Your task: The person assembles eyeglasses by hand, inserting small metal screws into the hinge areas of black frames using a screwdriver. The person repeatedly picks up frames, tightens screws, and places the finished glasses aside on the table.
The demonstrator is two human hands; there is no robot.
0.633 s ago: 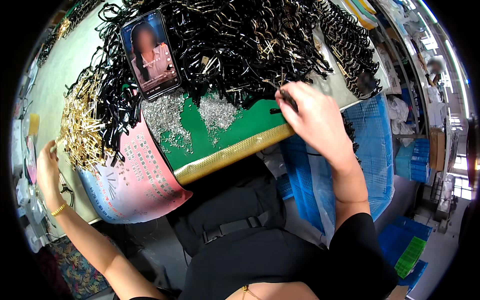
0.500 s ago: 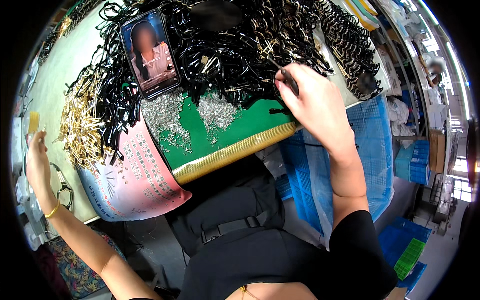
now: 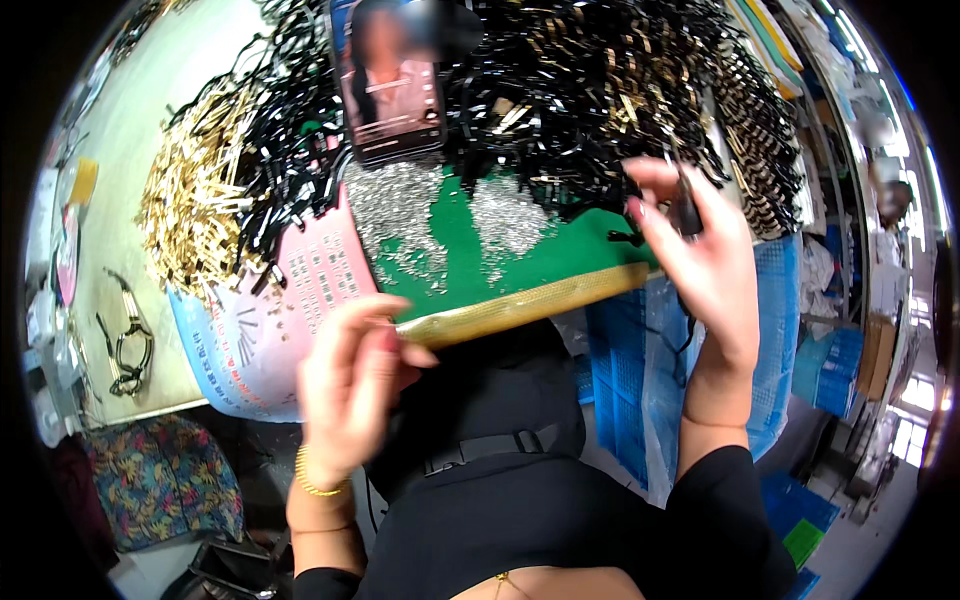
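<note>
My right hand (image 3: 705, 250), over the right end of the green mat (image 3: 455, 235), is closed on a thin tool with a dark handle (image 3: 686, 208); its metal tip is blurred. A short black strap piece (image 3: 626, 238) lies on the mat beside that hand. My left hand (image 3: 345, 385) is in front of the mat's gold front edge (image 3: 530, 303), slightly smeared by motion. Its fingers are bent but apart, and nothing shows in them. Two heaps of tiny silver metal pieces (image 3: 395, 215) lie on the mat, behind and between the hands.
Black straps with gold fittings (image 3: 580, 90) are piled across the back. A phone (image 3: 392, 100) leans there. Gold metal strips (image 3: 200, 175) lie at left beside a pink and blue printed sheet (image 3: 320, 260). A blue crate (image 3: 620, 370) stands below my right arm.
My left hand has swung from the table's far left to the mat's front left corner. My right hand still holds the tool. The whole view has shifted, so the table appears farther right.
</note>
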